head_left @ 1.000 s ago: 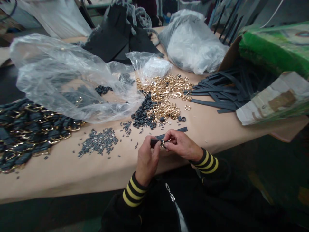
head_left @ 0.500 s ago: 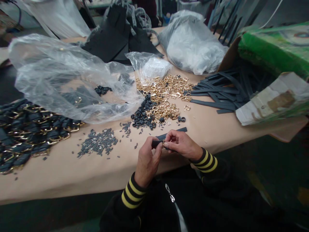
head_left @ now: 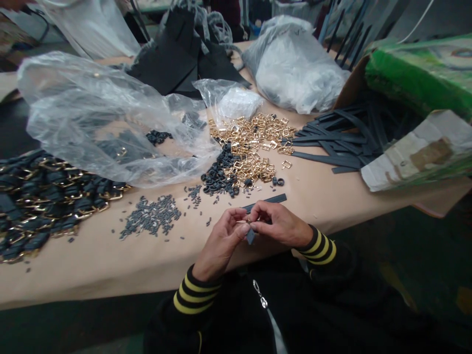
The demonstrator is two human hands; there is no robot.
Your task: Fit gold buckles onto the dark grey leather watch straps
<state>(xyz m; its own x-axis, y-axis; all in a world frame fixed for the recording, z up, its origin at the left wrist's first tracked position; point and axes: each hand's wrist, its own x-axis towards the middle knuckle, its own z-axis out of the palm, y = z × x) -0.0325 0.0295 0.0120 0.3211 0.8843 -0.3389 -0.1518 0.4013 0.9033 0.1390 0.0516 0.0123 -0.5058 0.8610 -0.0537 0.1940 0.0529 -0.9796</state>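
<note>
My left hand and my right hand meet over the front edge of the table. Both are closed in a pinch around a short dark strap, whose pointed end hangs below the fingertips. A bit of gold metal, apparently a buckle, shows between the fingers; most of it is hidden. Just beyond my hands lies a longer dark strip. Farther back are a heap of gold buckles and a pile of black loops. Small dark pieces are scattered to the left.
Finished-looking black straps with gold buckles are piled at the left. A clear plastic bag spreads behind them. On the right, dark strips spill from an open green box. A stuffed plastic bag stands at the back.
The strap has been turned from lying sideways to pointing down towards me. My left hand has shifted slightly left and lower, its fingers now curled at the buckle.
</note>
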